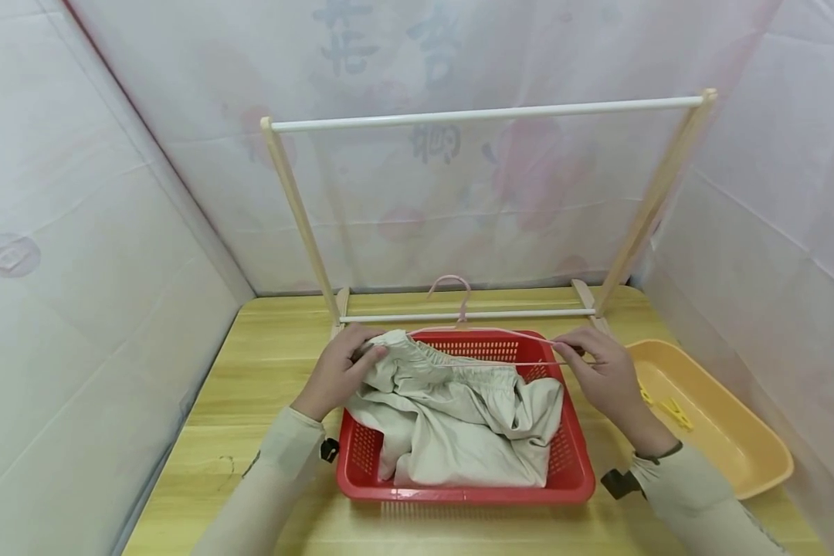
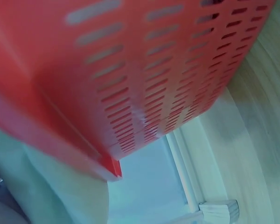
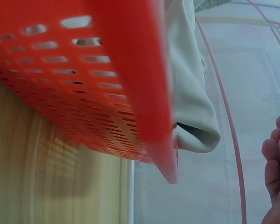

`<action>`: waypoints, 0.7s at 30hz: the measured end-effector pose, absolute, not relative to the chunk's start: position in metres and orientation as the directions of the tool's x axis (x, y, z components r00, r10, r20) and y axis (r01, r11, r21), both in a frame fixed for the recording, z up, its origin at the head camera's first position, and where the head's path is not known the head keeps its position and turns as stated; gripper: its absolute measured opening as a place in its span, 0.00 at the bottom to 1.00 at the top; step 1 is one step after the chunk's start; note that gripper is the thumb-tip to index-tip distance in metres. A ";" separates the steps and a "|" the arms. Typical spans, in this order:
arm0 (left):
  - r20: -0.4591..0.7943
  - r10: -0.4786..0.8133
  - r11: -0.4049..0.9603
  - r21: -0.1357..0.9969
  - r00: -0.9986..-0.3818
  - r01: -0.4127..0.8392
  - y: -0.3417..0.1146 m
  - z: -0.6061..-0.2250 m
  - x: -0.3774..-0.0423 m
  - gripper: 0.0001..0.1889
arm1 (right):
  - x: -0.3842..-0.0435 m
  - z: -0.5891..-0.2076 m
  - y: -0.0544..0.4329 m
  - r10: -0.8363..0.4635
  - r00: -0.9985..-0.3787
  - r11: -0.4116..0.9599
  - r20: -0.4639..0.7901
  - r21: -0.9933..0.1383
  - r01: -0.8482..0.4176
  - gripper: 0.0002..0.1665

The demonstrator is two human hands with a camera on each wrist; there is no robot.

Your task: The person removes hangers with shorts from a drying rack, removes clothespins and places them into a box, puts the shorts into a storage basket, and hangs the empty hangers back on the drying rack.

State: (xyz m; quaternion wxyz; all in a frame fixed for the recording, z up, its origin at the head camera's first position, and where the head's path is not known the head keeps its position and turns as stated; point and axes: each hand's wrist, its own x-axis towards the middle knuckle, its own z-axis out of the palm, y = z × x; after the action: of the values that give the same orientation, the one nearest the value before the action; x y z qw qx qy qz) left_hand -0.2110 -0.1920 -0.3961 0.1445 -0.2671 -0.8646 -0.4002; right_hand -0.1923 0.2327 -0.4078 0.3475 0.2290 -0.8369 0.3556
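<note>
A pale beige garment with a gathered elastic waistband [image 1: 452, 432] lies bunched over the red basket [image 1: 466, 496]. My left hand [image 1: 338, 371] pinches the waistband's left end, thumb on top, above the basket's left rim. With curled fingers and thumb, my right hand [image 1: 603, 378] grips the right end of a thin pink hanger [image 1: 514, 330], also seen in the right wrist view, where the hand [image 3: 275, 172] appears at the right edge. The hanger's left part disappears into the waistband. Its hook points up and left. In the left wrist view, garment cloth [image 2: 51, 186] hangs beside the basket wall.
Behind the basket stands a rack with a white top bar [image 1: 486, 116] and wooden side posts. On the right, an orange tray [image 1: 730, 432] holds yellow clips [image 1: 677, 413]. Fabric walls [image 1: 97, 309] enclose the wooden table [image 1: 264, 386] at the back and sides.
</note>
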 end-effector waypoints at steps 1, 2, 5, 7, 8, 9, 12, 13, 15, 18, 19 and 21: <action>0.465 0.348 0.535 0.614 -0.814 0.580 -0.193 -0.395 -0.211 0.13 | -0.192 -0.408 0.233 -0.130 -0.658 0.644 0.742 -0.442 -0.625 0.13; 0.464 0.350 0.536 0.613 -0.814 0.580 -0.194 -0.395 -0.211 0.13 | -0.191 -0.407 0.232 -0.125 -0.662 0.645 0.739 -0.446 -0.620 0.12; 0.465 0.341 0.541 0.613 -0.817 0.575 -0.195 -0.392 -0.211 0.14 | -0.190 -0.407 0.232 -0.112 -0.676 0.647 0.729 -0.463 -0.606 0.11; 0.468 0.333 0.551 0.608 -0.819 0.572 -0.196 -0.390 -0.210 0.14 | -0.189 -0.407 0.231 -0.104 -0.683 0.650 0.723 -0.471 -0.597 0.10; 0.473 0.328 0.555 0.604 -0.818 0.572 -0.196 -0.389 -0.210 0.14 | -0.188 -0.408 0.231 -0.101 -0.684 0.650 0.722 -0.473 -0.595 0.10; 0.476 0.323 0.559 0.601 -0.818 0.571 -0.196 -0.387 -0.209 0.14 | -0.188 -0.408 0.230 -0.097 -0.688 0.651 0.719 -0.477 -0.590 0.10; 0.486 0.306 0.577 0.590 -0.819 0.566 -0.194 -0.384 -0.205 0.13 | -0.185 -0.408 0.228 -0.092 -0.687 0.655 0.721 -0.476 -0.587 0.10; 0.486 0.301 0.584 0.586 -0.821 0.561 -0.193 -0.383 -0.204 0.13 | -0.184 -0.408 0.227 -0.094 -0.683 0.655 0.724 -0.472 -0.591 0.10; 0.484 0.291 0.603 0.577 -0.825 0.551 -0.192 -0.381 -0.202 0.13 | -0.183 -0.408 0.225 -0.098 -0.674 0.649 0.732 -0.467 -0.601 0.11; 0.480 0.287 0.625 0.562 -0.829 0.542 -0.191 -0.378 -0.200 0.12 | -0.178 -0.404 0.223 -0.106 -0.662 0.644 0.742 -0.456 -0.614 0.11; 0.478 0.289 0.630 0.557 -0.829 0.541 -0.190 -0.377 -0.200 0.12 | -0.177 -0.402 0.222 -0.107 -0.661 0.642 0.743 -0.456 -0.616 0.12; 0.478 0.291 0.637 0.550 -0.829 0.540 -0.190 -0.376 -0.200 0.11 | -0.174 -0.399 0.222 -0.100 -0.669 0.651 0.736 -0.460 -0.604 0.12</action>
State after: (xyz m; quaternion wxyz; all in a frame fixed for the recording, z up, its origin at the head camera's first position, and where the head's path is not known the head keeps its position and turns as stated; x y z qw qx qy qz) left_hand -0.1999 -0.1903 -0.3763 0.1753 -0.2342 -0.8875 -0.3559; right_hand -0.1738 0.2215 -0.3995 0.3486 0.2097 -0.8392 0.3609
